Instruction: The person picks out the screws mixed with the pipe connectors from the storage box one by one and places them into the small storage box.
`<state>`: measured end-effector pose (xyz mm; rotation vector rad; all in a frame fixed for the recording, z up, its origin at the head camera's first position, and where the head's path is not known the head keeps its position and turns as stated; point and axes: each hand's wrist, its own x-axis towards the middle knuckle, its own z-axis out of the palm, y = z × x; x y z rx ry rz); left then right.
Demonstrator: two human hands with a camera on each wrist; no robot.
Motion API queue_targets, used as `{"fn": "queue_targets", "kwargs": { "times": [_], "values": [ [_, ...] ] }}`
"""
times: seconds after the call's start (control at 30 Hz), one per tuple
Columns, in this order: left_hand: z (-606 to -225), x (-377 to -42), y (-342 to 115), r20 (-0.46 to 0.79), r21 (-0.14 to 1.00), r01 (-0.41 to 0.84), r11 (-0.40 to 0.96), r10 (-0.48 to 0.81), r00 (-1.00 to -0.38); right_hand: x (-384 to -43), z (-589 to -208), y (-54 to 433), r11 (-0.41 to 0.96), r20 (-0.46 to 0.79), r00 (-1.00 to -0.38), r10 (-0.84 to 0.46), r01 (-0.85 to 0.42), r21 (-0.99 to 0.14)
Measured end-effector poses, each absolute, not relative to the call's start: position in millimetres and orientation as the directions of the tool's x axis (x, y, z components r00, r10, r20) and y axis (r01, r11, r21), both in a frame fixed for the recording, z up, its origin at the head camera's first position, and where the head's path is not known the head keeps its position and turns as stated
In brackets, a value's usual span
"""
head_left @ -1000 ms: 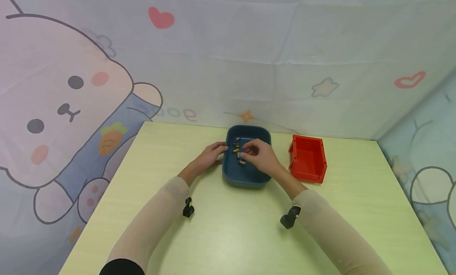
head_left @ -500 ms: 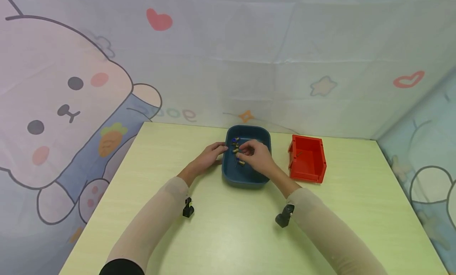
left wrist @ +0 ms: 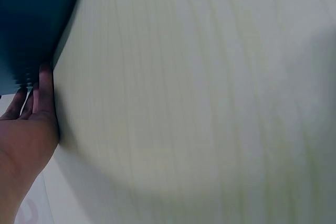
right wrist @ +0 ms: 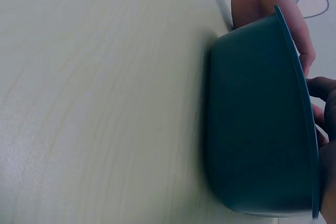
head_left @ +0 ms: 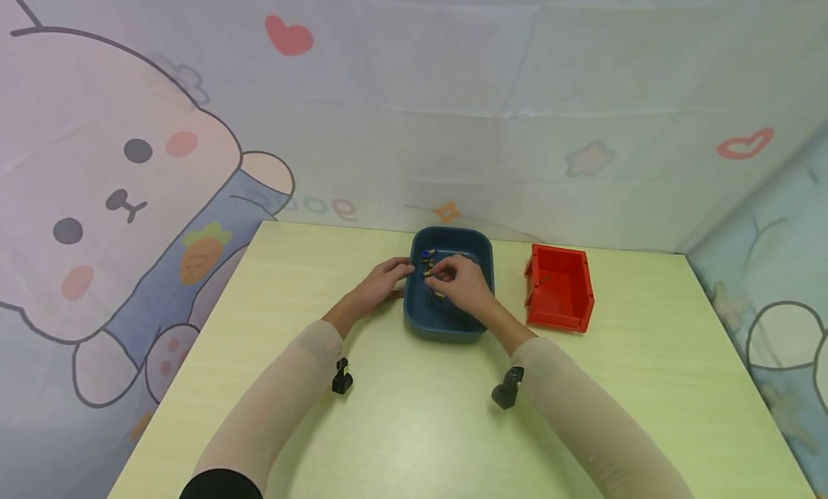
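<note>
In the head view a dark blue tub stands at the table's far side, with several small brass-and-blue pieces along its left inside; their kind is too small to tell. My left hand lies against the tub's left side, its fingers extended along the outer wall in the left wrist view. Inside the tub is my right hand, thumb and forefinger close together beside a brass piece. Whether they pinch it is hidden by the hand, and the tub wall blocks the right wrist view.
Right of the tub stands a red open-fronted bin with a tiny piece in it. The pale wooden table extends towards me. A printed curtain hangs behind its far edge.
My right hand has moved slightly left inside the tub, its fingertips now over the brass pieces. The left hand, tub and red bin have kept their places.
</note>
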<state>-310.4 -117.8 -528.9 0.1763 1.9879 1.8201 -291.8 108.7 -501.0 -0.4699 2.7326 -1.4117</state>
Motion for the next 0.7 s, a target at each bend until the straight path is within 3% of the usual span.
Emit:
{"fn": "queue_targets", "kwargs": {
  "times": [0.7],
  "values": [
    [-530.3,-310.6,-118.1,-0.228,0.973,-0.2,0.114,0.375,-0.899,-294.8,-507.6,103.4,0.636,0.032,-0.974,-0.226,-0.172,-0.752]
  ]
}}
